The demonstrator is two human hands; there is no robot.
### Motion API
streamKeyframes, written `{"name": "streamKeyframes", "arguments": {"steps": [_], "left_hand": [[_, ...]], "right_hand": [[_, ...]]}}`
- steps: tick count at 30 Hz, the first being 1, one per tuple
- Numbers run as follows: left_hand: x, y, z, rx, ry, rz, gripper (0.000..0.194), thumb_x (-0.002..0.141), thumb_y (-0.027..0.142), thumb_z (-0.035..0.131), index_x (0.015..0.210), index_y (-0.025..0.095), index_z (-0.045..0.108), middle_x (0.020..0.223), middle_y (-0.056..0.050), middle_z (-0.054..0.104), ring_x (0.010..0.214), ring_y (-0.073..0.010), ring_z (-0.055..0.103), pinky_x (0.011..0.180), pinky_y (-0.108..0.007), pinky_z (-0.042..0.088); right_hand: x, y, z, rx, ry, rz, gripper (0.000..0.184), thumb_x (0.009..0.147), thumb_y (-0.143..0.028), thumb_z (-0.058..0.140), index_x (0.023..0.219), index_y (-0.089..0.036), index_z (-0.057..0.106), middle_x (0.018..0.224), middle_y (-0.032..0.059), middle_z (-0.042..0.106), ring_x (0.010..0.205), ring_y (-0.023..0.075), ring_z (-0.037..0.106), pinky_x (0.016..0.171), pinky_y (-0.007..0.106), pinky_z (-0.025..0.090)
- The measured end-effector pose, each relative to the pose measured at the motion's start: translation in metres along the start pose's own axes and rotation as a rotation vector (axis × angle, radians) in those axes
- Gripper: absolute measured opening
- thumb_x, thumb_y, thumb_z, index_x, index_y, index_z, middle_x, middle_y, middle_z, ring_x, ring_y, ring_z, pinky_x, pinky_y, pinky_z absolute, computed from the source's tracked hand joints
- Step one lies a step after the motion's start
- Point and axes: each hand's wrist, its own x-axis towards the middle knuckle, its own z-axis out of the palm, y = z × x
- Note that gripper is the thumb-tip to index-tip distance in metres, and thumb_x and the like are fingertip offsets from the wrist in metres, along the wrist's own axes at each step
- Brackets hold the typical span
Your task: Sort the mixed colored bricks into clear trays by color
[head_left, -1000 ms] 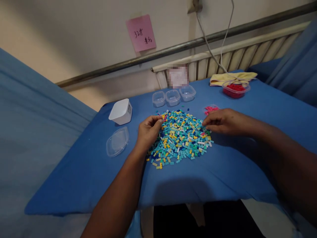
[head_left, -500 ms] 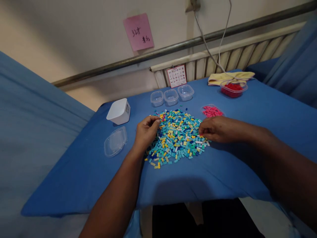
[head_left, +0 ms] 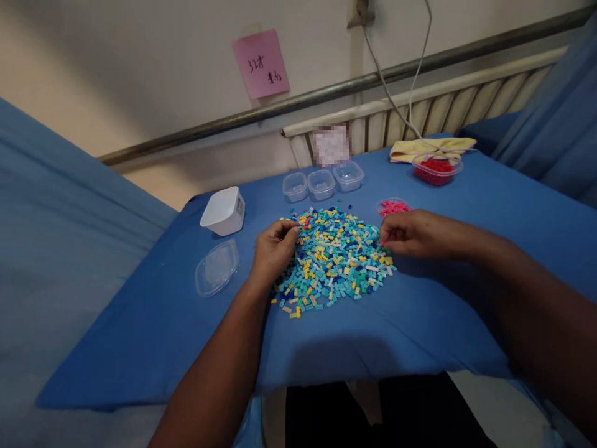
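Note:
A wide pile of small building bricks [head_left: 336,255], mostly turquoise, yellow and dark blue, lies on the blue cloth. At its left edge rests my left hand [head_left: 276,246], thumb and forefinger pinched together; what they hold, if anything, is hidden. My right hand [head_left: 410,233] hovers by the pile's right edge, closed on a small pink brick [head_left: 383,243] that peeks out below its fingertips. Just behind that hand sits a shallow clear container of pink bricks [head_left: 394,206], partly covered by it. A few pink bricks [head_left: 305,221] lie in the pile near my left fingers.
Three clear tubs [head_left: 321,185] stand in a row behind the pile. On the left are a white box [head_left: 224,211] and a clear lid [head_left: 217,267]. Back right, a tub of red bricks [head_left: 435,172] sits before a yellow cloth [head_left: 415,150], with a white cable [head_left: 389,93] hanging down there.
My right hand has risen slightly away from the pile, toward the container of pink bricks, with the pink brick in its fingers. My left hand has hardly moved.

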Motion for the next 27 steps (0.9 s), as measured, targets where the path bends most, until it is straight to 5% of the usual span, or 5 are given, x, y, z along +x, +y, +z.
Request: {"name": "streamKeyframes", "arguments": {"steps": [6, 15, 18, 23, 27], "left_hand": [[0.003, -0.009, -0.003, -0.009, 0.022, 0.022, 0.030, 0.091, 0.043, 0.075, 0.106, 0.018, 0.081, 0.094, -0.004, 0.075, 0.083, -0.0173, 0.065, 0.079, -0.028, 0.049], [0.008, -0.014, -0.019, 0.016, 0.101, -0.006, 0.031, 0.091, 0.041, 0.073, 0.108, 0.015, 0.080, 0.095, -0.006, 0.077, 0.082, -0.0180, 0.066, 0.075, -0.028, 0.050], [0.009, -0.019, -0.028, 0.114, 0.132, 0.024, 0.032, 0.095, 0.039, 0.067, 0.112, 0.016, 0.080, 0.105, -0.008, 0.079, 0.094, -0.0220, 0.071, 0.086, -0.032, 0.054], [0.019, -0.032, -0.029, 0.445, -0.092, 0.240, 0.048, 0.106, 0.042, 0.054, 0.142, 0.017, 0.073, 0.152, -0.014, 0.065, 0.145, -0.0290, 0.058, 0.126, -0.045, 0.041], [0.034, -0.033, -0.015, 0.663, -0.332, 0.254, 0.061, 0.110, 0.046, 0.045, 0.160, 0.013, 0.058, 0.174, -0.018, 0.039, 0.164, -0.0357, 0.034, 0.135, -0.054, 0.024]], "right_hand": [[-0.001, 0.033, -0.023, -0.146, 0.458, 0.272, 0.017, 0.086, -0.036, 0.068, 0.097, -0.024, 0.074, 0.079, 0.0014, 0.076, 0.070, 0.0201, 0.071, 0.064, 0.032, 0.053], [0.002, 0.041, -0.018, -0.362, 0.374, 0.336, 0.022, 0.090, -0.039, 0.067, 0.095, -0.022, 0.080, 0.095, 0.0091, 0.081, 0.085, 0.0260, 0.071, 0.075, 0.037, 0.048], [0.002, 0.042, -0.016, -0.338, 0.478, 0.387, 0.031, 0.093, -0.049, 0.065, 0.093, -0.022, 0.080, 0.089, 0.0093, 0.080, 0.079, 0.0254, 0.068, 0.073, 0.038, 0.046], [0.006, 0.051, -0.009, -0.245, 0.726, 0.427, 0.032, 0.098, -0.047, 0.061, 0.097, -0.019, 0.077, 0.087, 0.0107, 0.077, 0.076, 0.0241, 0.065, 0.075, 0.038, 0.046], [0.009, 0.060, -0.004, -0.162, 0.772, 0.459, 0.033, 0.102, -0.046, 0.056, 0.099, -0.020, 0.076, 0.091, 0.0124, 0.078, 0.084, 0.0258, 0.066, 0.079, 0.038, 0.047]]}}
